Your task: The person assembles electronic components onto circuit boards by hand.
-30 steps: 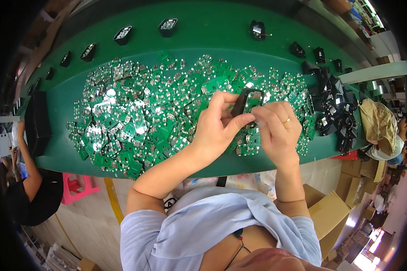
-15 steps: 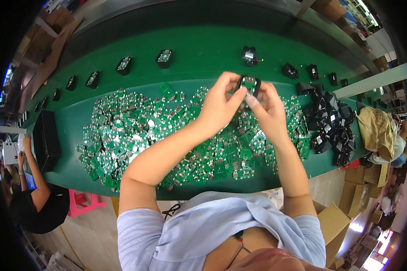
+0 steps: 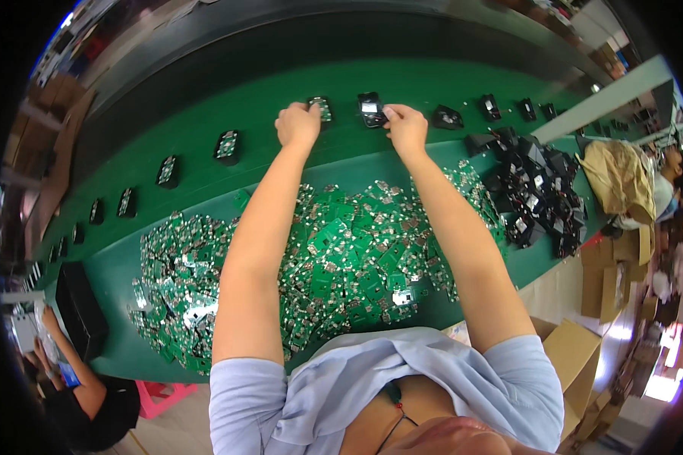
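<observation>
My left hand (image 3: 299,126) is closed on the near left side of a small black plastic housing (image 3: 326,114) that has a green circuit board in its top. It stands on the green belt, partly hidden by my fingers. To its right, my right hand (image 3: 407,128) pinches the right edge of another black housing (image 3: 369,111), which shows a white patch inside and no green board. Below my forearms spreads a large heap of loose green circuit boards (image 3: 341,258).
Several board-filled black housings (image 3: 226,145) line the belt to the left. Rightward lie more black housings (image 3: 448,117) and a pile of them (image 3: 535,189). A black bin (image 3: 81,311) stands at the table's left end, near another person (image 3: 91,409). Cardboard boxes (image 3: 569,356) stand at lower right.
Both hands have moved up from over the board heap to the belt and spread apart. The board-filled housing they held is now on the belt at my left hand; my right hand has gripped another housing.
</observation>
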A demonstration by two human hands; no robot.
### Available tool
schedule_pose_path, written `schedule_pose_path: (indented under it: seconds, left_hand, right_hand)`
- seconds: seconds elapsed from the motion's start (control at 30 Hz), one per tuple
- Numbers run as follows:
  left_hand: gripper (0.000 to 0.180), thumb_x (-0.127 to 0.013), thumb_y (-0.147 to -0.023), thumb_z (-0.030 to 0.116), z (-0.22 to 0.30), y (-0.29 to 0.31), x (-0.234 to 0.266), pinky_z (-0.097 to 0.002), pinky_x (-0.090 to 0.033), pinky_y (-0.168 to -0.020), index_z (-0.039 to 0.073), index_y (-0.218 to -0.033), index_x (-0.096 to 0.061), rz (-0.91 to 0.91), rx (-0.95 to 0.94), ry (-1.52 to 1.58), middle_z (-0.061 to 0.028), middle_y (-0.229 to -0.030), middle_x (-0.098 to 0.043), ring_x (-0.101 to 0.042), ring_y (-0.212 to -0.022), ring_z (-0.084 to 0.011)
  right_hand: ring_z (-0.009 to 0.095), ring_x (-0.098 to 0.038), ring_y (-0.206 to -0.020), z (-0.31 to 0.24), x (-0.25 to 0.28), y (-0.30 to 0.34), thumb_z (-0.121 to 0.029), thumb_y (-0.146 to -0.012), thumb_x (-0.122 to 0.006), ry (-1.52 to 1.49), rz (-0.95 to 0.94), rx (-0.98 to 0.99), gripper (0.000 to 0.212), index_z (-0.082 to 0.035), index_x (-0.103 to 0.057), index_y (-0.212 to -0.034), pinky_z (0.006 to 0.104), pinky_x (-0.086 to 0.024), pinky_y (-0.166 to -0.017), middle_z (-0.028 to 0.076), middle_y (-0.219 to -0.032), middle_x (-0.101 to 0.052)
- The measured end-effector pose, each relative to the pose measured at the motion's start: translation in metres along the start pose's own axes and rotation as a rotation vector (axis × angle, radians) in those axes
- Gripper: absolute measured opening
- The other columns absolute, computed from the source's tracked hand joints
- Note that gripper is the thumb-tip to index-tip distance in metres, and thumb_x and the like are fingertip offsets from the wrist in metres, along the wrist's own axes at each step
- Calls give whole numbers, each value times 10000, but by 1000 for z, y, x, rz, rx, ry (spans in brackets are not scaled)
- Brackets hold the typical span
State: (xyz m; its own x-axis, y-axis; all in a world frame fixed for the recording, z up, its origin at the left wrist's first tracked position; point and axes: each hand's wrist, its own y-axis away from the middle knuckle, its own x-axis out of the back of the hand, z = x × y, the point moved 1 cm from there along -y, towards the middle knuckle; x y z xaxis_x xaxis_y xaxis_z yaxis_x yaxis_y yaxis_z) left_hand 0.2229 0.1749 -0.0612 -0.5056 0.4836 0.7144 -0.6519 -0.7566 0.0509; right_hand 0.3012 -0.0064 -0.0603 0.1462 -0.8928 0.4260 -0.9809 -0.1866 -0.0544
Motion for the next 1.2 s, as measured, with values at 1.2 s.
schedule_pose_path:
  seconds: [1.2]
  left_hand:
    - [150, -498, -887, 119, -2, 246, 82, -224, -435, -508, 17, -996, -499, -425, -23, 984, -94, -730, -615, -561, -571, -115]
  right_hand:
    - [226, -498, -1024, 3, 108, 88, 8, -696, -586, 944, -474, 996, 428, -123, -563, -1103, 358, -414, -847, 20, -1110, -553]
